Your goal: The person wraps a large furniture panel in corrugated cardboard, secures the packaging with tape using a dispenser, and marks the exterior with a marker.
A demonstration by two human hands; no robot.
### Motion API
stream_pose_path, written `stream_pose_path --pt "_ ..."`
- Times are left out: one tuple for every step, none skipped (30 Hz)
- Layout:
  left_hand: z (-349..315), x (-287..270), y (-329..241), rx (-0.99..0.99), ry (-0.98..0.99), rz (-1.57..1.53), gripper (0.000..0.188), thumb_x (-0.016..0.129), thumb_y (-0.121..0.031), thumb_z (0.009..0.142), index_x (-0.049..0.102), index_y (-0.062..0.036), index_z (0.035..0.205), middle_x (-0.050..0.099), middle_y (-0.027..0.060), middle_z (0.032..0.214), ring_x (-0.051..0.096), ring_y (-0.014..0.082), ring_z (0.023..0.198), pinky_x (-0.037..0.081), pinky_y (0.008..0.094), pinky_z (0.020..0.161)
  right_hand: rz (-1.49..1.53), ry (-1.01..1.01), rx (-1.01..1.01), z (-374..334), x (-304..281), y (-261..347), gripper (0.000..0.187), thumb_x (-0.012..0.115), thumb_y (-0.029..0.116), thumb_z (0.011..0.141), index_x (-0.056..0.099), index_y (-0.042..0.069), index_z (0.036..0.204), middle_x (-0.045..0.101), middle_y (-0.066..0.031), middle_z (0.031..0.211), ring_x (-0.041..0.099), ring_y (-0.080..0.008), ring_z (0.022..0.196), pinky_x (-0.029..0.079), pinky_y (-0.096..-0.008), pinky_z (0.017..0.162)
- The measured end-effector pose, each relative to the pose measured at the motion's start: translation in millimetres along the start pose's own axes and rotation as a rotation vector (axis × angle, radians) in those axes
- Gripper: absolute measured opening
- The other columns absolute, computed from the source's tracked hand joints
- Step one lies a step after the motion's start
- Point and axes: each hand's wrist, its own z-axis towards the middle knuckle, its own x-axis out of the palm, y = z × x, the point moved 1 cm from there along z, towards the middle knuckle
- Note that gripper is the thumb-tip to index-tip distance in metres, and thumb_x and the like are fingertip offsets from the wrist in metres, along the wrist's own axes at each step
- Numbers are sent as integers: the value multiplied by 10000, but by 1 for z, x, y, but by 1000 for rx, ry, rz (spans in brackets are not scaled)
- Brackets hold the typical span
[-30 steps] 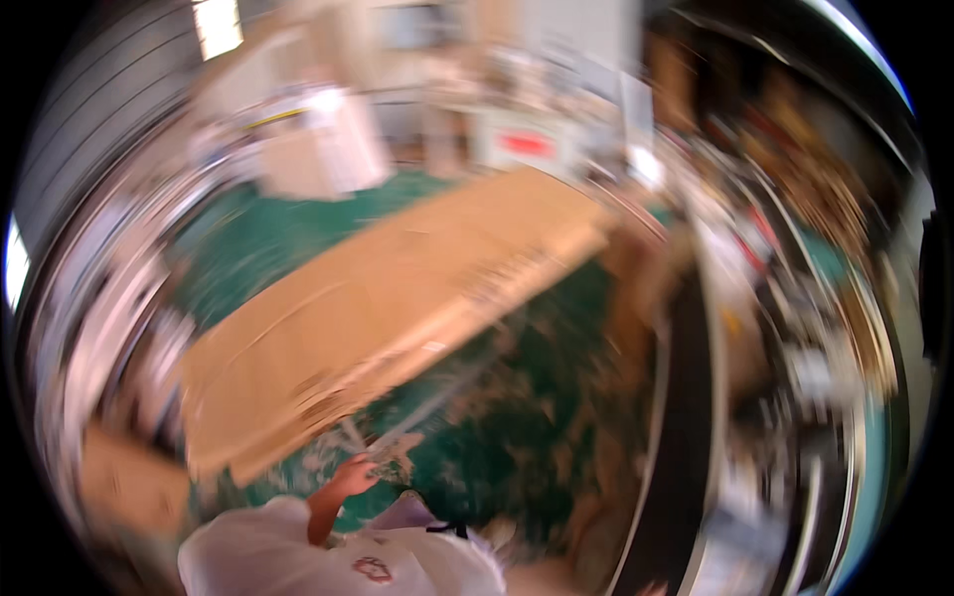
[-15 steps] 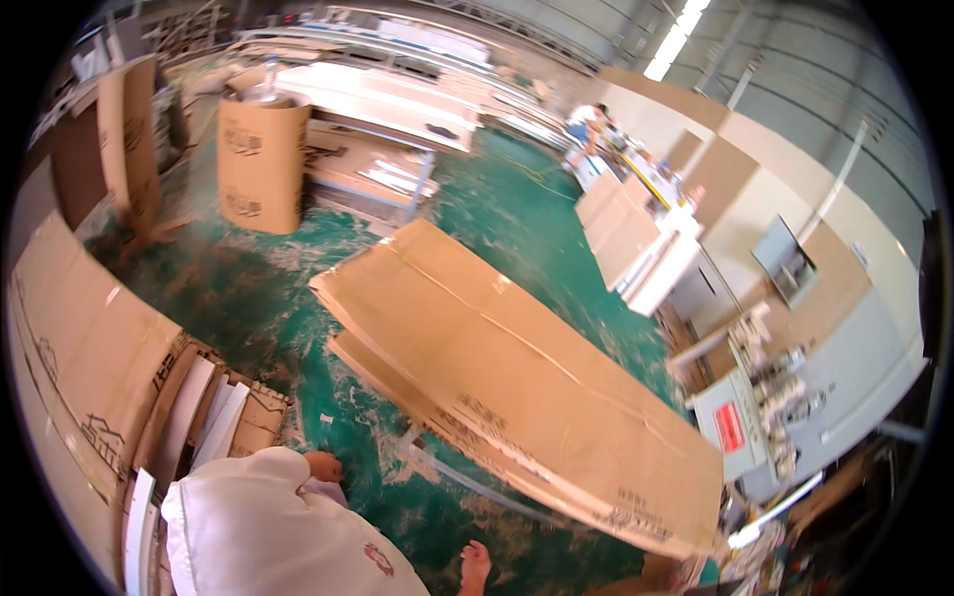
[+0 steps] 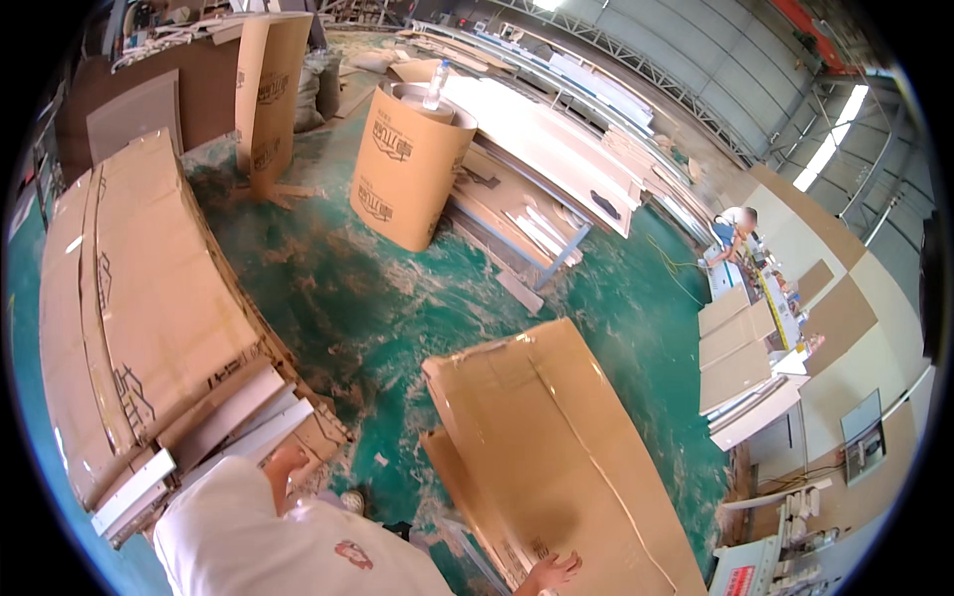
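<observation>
My right hand (image 3: 554, 571) is at the lower edge, over the near left edge of a big flat cardboard stack (image 3: 586, 437). Its fingers are spread and hold nothing; whether they touch the cardboard I cannot tell. My left hand (image 3: 286, 461) hangs beside the white sleeve, close to the ends of pale board strips (image 3: 253, 437) lying on another cardboard stack (image 3: 149, 298) at the left. How its fingers are set is too small and partly hidden to tell. A shoe shows on the floor just below me.
A rolled cardboard tube (image 3: 412, 169) with a clear bottle (image 3: 435, 84) on top stands beside a bench of white panels (image 3: 556, 139). Another upright cardboard roll (image 3: 266, 99) is farther left. Dusty green floor (image 3: 318, 298) lies between the stacks. A person (image 3: 733, 233) works at a far right bench.
My view has swung left, so the scene has shifted right and more of the left cardboard stack shows. My right hand has come over the cardboard edge, fingers now spread.
</observation>
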Motion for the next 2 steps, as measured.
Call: stream_pose_path --pt "11 3 -24 59 -37 -35 407 593 -391 794 735 -170 1104 721 157 1050 686 352 1003 536 436 901 -99 -111 -57 10 27 -6 417 652 333 850 628 99 1194 585 -182 1245 581 -371 1105 467 -558 869" --pt "23 -4 -40 101 -91 -70 410 601 -401 797 731 -180 1118 722 148 1058 685 344 1008 534 427 910 -72 -126 -49 18 58 6 417 652 333 850 628 99 1194 585 -182 1245 581 -371 1105 467 -558 869"
